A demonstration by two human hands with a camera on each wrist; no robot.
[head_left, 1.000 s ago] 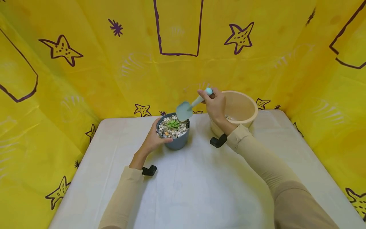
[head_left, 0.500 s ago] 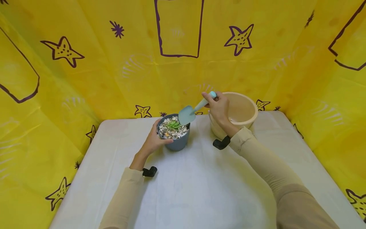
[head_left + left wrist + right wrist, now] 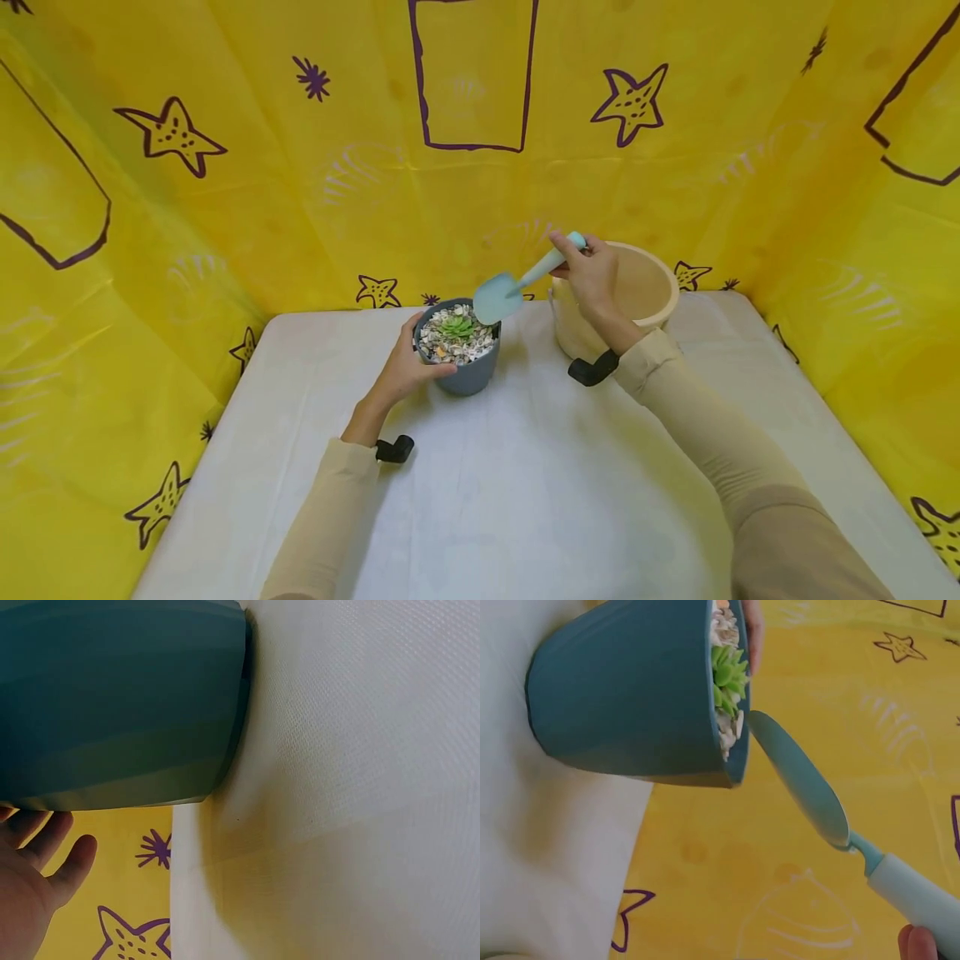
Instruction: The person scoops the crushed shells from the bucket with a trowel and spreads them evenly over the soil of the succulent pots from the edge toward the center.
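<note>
A blue-grey flowerpot (image 3: 471, 377) stands on the table, filled with pale pebbles (image 3: 468, 349) around a small green succulent (image 3: 457, 326). My left hand (image 3: 406, 363) grips it from the left, thumb across the front near the rim and fingers around the far side. In the left wrist view, some fingers (image 3: 52, 840) show beside the pot's wall. My right hand (image 3: 595, 276) holds a light blue trowel (image 3: 498, 299) by its handle. The blade slants down toward the pot's right rim; in the right wrist view, its tip is close to the rim, and no pebbles show on it.
A wide cream-coloured pot (image 3: 650, 287) stands behind my right hand, its inside partly hidden by that hand. The white-covered table (image 3: 525, 500) meets a yellow sheet (image 3: 480, 192) with starfish drawings at the back and sides.
My right hand has moved to the right with the trowel, drawing the blade from over the pebbles toward the pot's right rim. The left hand and the flowerpot have stayed in place.
</note>
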